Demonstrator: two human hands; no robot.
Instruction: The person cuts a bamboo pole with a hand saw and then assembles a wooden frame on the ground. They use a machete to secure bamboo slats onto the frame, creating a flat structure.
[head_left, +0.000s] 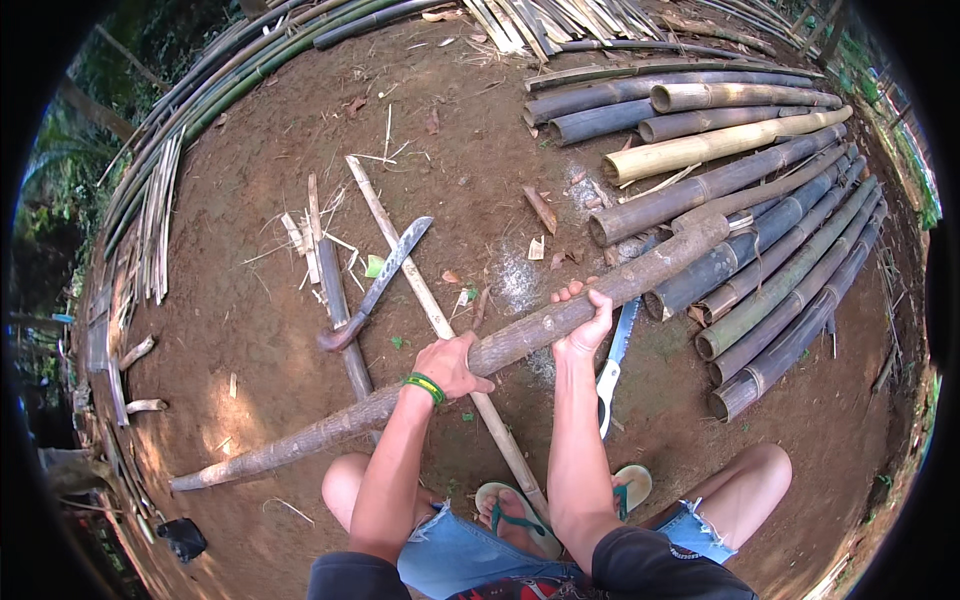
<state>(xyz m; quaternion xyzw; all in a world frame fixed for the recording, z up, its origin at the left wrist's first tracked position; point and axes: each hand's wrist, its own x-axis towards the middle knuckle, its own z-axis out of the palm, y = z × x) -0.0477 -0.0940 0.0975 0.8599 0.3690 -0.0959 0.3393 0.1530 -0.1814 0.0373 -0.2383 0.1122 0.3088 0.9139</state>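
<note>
Bare brown earth (265, 175) underfoot, dappled with light at the left, strewn with chips and leaf scraps; greenery (50, 200) along the left margin. Long green poles (250, 70) curve across the upper left, with a bundle of thin strips (155, 225) below them. Split pale slats (540, 22) heaped at the top.

Right side: row of cut bamboo lengths (690, 205), mostly dark, hollow ends facing the worker; one pale yellow culm (700, 150) stands out among them.

Centre: long rough-barked log (545, 325), held slantwise across the front of the person, narrow end at lower left, thicker end at upper right, overlapping the bamboo ends in view (contact there cannot be told). Left hand (450, 366) closed over the log near its middle, back of the hand uppermost, yellow-green band (427, 387) at the wrist. Right hand (582, 318) wrapped round it farther up, thumb and fingertips showing on the far side.

Pale pole (425, 295) on the ground, passing beneath the log near the left hand. Machete (385, 278) lies with its blade across that pole, brown handle over a dark stick (343, 300). Saw (608, 385), white-handled with a bluish blade, just beside the right forearm, partly behind the log. Whitish powder (518, 280) on the soil beyond the log (sawdust, by its look). Sandals (535, 535) and frayed denim (440, 550) at the lower edge.
</note>
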